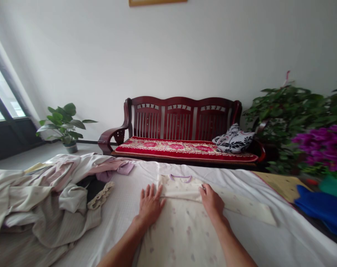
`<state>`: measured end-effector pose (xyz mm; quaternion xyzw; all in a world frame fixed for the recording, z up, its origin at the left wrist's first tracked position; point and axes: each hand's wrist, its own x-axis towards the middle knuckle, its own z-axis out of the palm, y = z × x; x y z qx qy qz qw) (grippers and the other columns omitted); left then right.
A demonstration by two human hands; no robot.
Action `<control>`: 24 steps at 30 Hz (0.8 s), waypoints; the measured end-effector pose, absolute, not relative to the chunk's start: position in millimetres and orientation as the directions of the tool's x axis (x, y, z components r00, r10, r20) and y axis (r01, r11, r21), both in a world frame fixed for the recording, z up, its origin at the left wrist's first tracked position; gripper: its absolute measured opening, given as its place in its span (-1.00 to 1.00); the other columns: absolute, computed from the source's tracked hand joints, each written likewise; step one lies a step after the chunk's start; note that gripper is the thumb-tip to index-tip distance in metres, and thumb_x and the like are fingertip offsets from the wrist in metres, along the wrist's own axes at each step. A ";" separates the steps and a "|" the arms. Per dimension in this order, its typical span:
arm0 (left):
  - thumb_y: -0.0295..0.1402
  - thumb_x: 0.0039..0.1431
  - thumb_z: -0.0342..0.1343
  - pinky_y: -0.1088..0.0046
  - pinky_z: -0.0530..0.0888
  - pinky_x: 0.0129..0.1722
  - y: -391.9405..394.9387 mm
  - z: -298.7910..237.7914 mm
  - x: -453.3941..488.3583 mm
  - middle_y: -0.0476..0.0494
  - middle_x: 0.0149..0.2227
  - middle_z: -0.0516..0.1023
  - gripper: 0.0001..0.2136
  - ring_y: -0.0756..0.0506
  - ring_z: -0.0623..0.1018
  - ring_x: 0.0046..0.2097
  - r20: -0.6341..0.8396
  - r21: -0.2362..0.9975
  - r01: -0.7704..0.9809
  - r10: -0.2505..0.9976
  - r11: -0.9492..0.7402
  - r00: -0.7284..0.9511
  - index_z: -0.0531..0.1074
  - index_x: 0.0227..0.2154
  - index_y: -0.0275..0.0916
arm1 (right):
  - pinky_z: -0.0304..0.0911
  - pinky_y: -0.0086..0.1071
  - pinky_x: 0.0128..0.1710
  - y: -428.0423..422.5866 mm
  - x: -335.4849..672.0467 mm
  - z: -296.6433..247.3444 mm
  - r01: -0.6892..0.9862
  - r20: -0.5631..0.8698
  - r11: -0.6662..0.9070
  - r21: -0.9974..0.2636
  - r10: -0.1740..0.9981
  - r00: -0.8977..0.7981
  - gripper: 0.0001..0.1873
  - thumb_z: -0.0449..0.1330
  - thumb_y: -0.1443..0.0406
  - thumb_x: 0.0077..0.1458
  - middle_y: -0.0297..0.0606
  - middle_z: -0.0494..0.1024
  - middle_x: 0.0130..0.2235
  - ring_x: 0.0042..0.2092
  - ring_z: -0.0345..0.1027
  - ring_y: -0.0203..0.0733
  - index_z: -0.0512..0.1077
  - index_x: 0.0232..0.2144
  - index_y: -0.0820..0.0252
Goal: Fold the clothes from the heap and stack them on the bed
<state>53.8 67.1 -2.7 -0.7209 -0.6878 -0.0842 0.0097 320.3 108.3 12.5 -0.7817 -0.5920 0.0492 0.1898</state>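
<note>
A cream garment (182, 226) with faint pink flowers and a lilac neckline lies spread on a white cloth-covered table (124, 215) in front of me. My left hand (150, 204) rests flat on its left side, fingers stretched out and apart. My right hand (211, 200) lies on the garment's upper right part, its fingers curled over a folded band of the fabric near the neckline. One sleeve stretches off to the right.
A heap of beige and pink clothes (46, 196) covers the table's left part. Blue fabric (321, 207) lies at the right edge. Beyond stand a dark wooden bench (182, 126) with red cushion and patterned pillow, and potted plants (64, 124) on both sides.
</note>
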 end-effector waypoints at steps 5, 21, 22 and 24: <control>-0.09 0.37 -0.13 -0.08 0.17 0.28 71.9 2.7 53.9 -0.30 0.35 0.23 -0.50 -0.38 0.19 0.37 0.145 0.165 0.984 0.989 -0.061 0.036 0.24 0.31 -0.08 | 0.28 -0.21 -0.07 108.4 321.6 4.6 0.971 0.481 -0.036 -0.235 0.864 0.148 -0.65 0.01 0.27 0.27 -0.03 0.61 -0.07 -0.03 0.45 0.03 0.46 0.01 0.22; -0.08 0.37 -0.13 0.05 0.15 0.33 119.0 -19.7 91.3 -0.35 0.36 0.20 -0.45 -0.30 0.16 0.38 0.294 0.108 0.961 0.932 -0.255 0.214 0.21 0.32 -0.25 | -0.14 -0.03 0.38 78.8 267.3 -6.2 0.912 0.185 0.404 -0.064 0.903 -0.387 -0.35 -0.05 0.03 0.31 -0.15 0.04 0.42 0.42 -0.11 0.03 0.14 0.36 0.13; -0.07 0.37 -0.13 0.05 0.14 0.33 118.3 -20.1 89.8 -0.35 0.37 0.18 -0.43 -0.30 0.14 0.39 0.282 0.107 0.962 0.936 -0.250 0.212 0.19 0.33 -0.23 | -0.14 -0.03 0.38 78.7 271.9 -4.4 0.924 0.161 0.380 -0.055 0.916 -0.367 -0.33 -0.05 0.02 0.31 -0.14 0.03 0.42 0.42 -0.13 0.03 0.12 0.36 0.15; -0.04 0.35 -0.11 0.03 0.12 0.34 117.0 -19.4 87.1 -0.34 0.39 0.14 -0.41 -0.30 0.11 0.41 0.257 0.109 0.965 0.945 -0.238 0.204 0.16 0.35 -0.19 | -0.16 -0.02 0.38 79.0 281.0 -1.1 0.945 0.114 0.325 -0.038 0.941 -0.319 -0.31 -0.06 0.02 0.31 -0.09 0.00 0.42 0.43 -0.15 0.04 0.10 0.37 0.21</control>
